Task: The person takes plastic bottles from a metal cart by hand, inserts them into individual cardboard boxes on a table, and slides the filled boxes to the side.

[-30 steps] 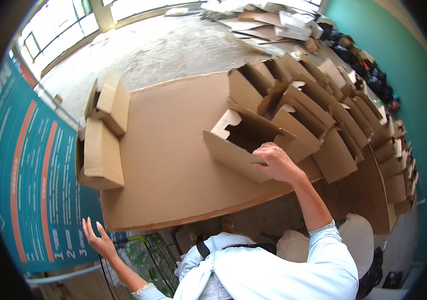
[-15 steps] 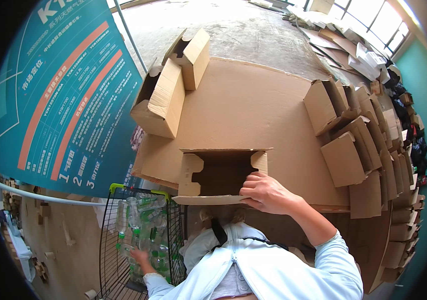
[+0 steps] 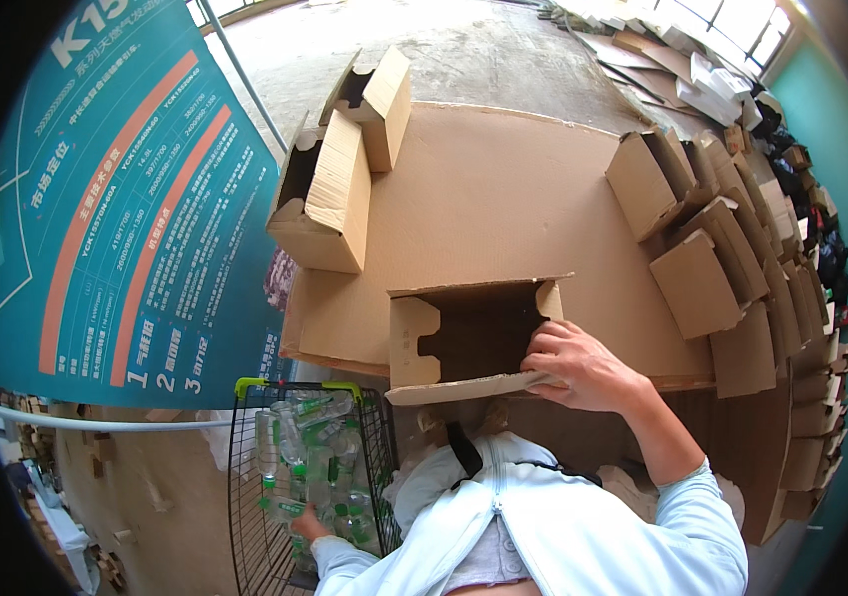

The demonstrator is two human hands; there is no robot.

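On the cardboard table (image 3: 503, 199), the right hand (image 3: 573, 366) grips the open box (image 3: 463, 343) by its right flap.

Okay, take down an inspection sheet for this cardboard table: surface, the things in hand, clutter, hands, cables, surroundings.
Surface: cardboard-covered table, mostly bare in the middle.
Job's things: open carton at the near edge; plastic bottles in a wire basket.
Clutter: two open boxes at far left, row of folded cartons on the right.
Hands: right hand grips the carton's flap; left hand down among the bottles.
Cables: nothing seen.
Surroundings: teal banner, concrete floor.
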